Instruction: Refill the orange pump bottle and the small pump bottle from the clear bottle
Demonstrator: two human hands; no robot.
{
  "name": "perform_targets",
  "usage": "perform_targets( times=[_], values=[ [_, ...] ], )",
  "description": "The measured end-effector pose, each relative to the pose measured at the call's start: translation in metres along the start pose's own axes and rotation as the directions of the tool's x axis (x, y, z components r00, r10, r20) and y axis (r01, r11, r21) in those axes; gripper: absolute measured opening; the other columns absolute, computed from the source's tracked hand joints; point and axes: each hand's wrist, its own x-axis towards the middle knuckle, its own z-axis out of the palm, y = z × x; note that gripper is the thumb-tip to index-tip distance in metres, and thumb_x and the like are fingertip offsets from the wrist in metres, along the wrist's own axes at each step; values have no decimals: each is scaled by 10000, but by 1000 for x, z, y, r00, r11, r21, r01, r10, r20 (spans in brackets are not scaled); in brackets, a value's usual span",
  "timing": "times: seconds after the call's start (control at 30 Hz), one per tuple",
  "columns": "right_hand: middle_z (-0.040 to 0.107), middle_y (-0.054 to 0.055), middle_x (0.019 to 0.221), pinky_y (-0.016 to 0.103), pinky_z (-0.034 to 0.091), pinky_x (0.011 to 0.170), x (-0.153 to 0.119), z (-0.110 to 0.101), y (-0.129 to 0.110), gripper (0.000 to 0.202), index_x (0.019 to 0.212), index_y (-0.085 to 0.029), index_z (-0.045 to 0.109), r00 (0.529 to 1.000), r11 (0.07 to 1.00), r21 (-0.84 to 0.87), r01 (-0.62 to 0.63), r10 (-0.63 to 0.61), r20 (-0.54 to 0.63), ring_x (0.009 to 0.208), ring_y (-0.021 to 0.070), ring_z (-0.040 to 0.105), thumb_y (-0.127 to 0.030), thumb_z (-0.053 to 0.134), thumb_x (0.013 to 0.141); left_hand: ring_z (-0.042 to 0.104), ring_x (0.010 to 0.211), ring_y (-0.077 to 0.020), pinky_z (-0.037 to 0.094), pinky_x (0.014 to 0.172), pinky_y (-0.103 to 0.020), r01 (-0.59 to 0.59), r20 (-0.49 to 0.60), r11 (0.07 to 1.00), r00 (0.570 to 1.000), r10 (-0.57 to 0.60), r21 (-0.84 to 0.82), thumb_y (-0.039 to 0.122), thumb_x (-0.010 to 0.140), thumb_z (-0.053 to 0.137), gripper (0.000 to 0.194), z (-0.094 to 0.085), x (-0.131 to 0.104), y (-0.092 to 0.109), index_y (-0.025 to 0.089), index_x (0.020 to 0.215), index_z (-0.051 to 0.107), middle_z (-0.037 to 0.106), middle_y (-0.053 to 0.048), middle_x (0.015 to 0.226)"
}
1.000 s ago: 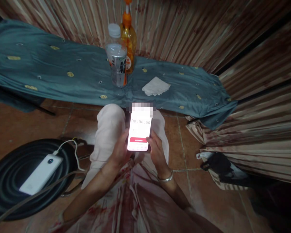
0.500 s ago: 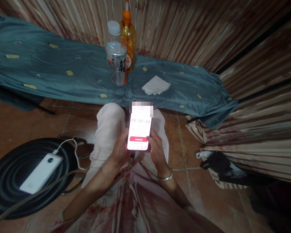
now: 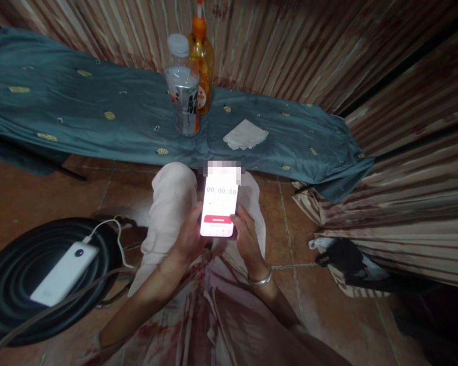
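Observation:
A lit smartphone [image 3: 220,206] is held upright above my lap, between my knees. Its white screen reads 00:00:00 over a red button, and the top part is blurred out. My left hand [image 3: 191,231] grips the phone's left edge, its fingers partly hidden behind. On the other side, my right hand [image 3: 246,231] holds the right edge, with the thumb at the red button's right end. A silver bracelet [image 3: 261,277] circles my right wrist.
Ahead stands a low bench with a teal cloth [image 3: 133,109]. On it are a clear bottle [image 3: 183,96], an amber pump bottle [image 3: 205,66] and a folded white cloth or tissue [image 3: 246,134]. A white power bank [image 3: 64,274] with a cable rests on a round black stool [image 3: 7,274]. Curtains [image 3: 290,46] hang behind.
Both hands keep the same hold on the phone, and the screen still shows 00:00:00. The whole view has shifted only very slightly.

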Motion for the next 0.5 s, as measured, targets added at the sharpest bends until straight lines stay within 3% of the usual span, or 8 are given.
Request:
perform_targets(
  times=[0.1,0.23,0.37,0.5],
  values=[
    [745,106,1352,395,542,1104,-1,2,0,497,1329,-146,668,1000,999,55,-5,5,1,1276,265,671,-419,593,920,776,1051,-313,626,898,-381,4,-33,1000,999,-5,-28,486,865,739,401,7,0,4,133,1054,765,820,-101,1010],
    [546,82,1622,416,415,1257,-3,3,4,721,1576,-230,437,997,995,65,72,-73,3,1475,222,539,-451,676,933,775,1044,-298,619,936,-388,15,-41,1000,999,-16,-18,482,861,745,383,17,4,14,147,1046,761,819,-76,1002],
    [419,108,1708,499,334,1309,-3,4,10,903,1636,-245,342,993,988,-110,113,-117,-28,1577,264,405,-491,767,878,773,1028,-314,629,914,-401,-12,-47,999,999,14,36,528,814,792,426,24,13,21,157,1019,759,816,-76,968],
    [436,116,1694,548,339,1303,2,5,13,993,1645,-264,345,986,961,-262,92,-124,-108,1576,318,405,-494,824,807,767,1043,-334,623,904,-408,-60,-11,995,998,61,78,571,833,776,444,25,25,17,171,1024,766,819,-80,1021]
  ],
)
